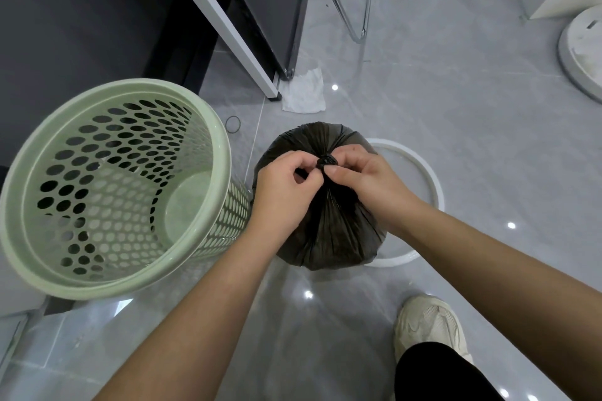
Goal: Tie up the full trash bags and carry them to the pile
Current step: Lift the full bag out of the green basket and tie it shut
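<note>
The left hand and right hand pinch the knot atop a full black trash bag on the floor, fingers curled tight. A green basket stands just left; a white ring lies behind the bag.

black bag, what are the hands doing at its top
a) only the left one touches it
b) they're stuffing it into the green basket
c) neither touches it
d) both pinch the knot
d: the left hand and the right hand both pinch the knot on top of the black bag, which stands outside the green basket.
</note>
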### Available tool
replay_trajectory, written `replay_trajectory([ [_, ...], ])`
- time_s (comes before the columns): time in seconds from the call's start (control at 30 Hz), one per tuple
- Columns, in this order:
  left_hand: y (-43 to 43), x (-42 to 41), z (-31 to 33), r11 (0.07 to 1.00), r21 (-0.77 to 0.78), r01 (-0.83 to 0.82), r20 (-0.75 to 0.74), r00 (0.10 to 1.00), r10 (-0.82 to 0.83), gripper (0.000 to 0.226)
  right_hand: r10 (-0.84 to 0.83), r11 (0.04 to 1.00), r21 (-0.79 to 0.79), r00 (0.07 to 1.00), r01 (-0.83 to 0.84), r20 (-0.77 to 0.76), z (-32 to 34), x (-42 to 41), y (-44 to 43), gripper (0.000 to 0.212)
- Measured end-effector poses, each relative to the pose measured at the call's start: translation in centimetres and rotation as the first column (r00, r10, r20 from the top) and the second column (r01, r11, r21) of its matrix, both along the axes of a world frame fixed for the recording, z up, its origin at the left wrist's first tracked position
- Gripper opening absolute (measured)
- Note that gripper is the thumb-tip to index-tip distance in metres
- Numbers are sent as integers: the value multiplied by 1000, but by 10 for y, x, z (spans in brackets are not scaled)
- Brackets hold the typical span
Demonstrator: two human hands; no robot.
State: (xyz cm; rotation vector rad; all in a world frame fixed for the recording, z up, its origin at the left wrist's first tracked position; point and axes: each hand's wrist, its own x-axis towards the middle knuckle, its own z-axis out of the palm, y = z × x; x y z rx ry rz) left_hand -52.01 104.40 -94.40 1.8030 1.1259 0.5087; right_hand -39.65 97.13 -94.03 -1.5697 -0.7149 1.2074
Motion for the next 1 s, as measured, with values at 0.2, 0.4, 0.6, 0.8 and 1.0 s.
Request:
replay_trajectory([
  [0.2, -11, -1, 5, 984, 176, -12, -16, 1000, 15, 14, -66, 993, -110, 942, 31, -329, -2, 4, -2, 15],
  [0.4, -13, -5, -1, 967, 254, 23, -64, 998, -7, 6, -78, 992, -113, 975, 55, -209, 1, 2, -4, 19],
  [0.6, -13, 6, 1, 996, -30, -85, -18, 996, 85, 10, -149, 987, -50, 988, 151, 36, -7, 2, -5, 1],
  [0.8, -15, 8, 6, 997, 74, -1, -48, 999, 5, 11, -104, 994, 62, 969, 93, 223, -9, 7, -4, 18],
  [1.0, -6, -1, 14, 976, 210, 65, -55, 997, -55, 8, -11, 984, 159, 865, -80, 502, -8, 3, -5, 22],
])
